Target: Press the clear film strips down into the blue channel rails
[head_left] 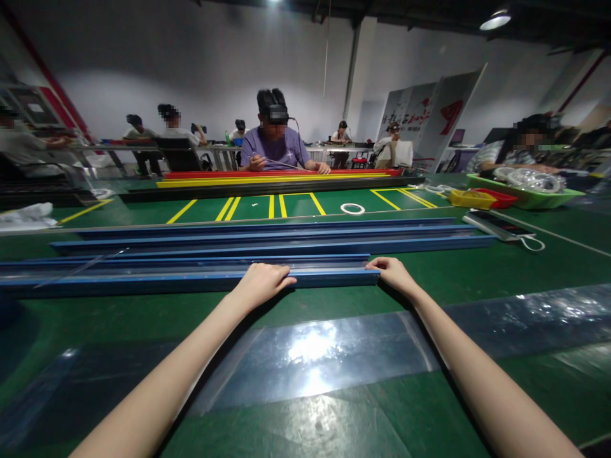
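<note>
1. The long blue channel-shaped rail lies flat on the green table, just in front of more blue rails; it is straight and glossy.
2. The left hand curls over its top, gripping it; the right hand touches its right end, but I cannot tell whether it grips.

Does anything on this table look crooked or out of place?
Only one thing: a thin pale strip lies slanted across the blue rails on the left, while the rails themselves run parallel.

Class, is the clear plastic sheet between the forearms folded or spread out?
Spread out: the clear plastic sheet lies flat on the green table.
</note>
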`<state>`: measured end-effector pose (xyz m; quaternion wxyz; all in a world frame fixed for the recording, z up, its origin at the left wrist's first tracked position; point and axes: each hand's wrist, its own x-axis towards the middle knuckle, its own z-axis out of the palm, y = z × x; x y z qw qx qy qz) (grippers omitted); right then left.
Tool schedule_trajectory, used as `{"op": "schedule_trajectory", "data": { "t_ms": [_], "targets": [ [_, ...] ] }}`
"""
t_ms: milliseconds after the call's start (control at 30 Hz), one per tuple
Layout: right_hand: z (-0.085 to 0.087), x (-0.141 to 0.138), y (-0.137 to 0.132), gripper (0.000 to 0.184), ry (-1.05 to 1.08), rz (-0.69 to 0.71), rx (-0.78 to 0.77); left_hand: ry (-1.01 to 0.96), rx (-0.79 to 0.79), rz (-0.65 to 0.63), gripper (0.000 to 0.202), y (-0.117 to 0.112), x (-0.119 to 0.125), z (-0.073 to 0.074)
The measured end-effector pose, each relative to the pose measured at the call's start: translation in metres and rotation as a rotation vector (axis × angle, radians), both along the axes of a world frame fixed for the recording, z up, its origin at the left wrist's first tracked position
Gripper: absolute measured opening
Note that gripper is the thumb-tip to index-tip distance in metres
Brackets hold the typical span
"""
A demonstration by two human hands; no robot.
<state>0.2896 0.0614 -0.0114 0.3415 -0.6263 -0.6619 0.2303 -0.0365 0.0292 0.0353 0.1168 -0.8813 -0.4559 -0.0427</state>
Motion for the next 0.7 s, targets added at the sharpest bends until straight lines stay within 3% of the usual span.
{"op": "schedule_trajectory", "data": {
  "t_ms": [500, 700],
  "targets": [
    [0.004, -0.002, -0.002, 0.026, -0.003, 0.006, -0.023, -0.134, -0.061, -0.027, 0.038, 0.009, -0.008, -0.006],
    [0.008, -0.005, -0.005, 0.025, -0.003, -0.011, -0.034, -0.1, 0.197, -0.057, 0.039, 0.005, -0.006, -0.021]
  ]
}}
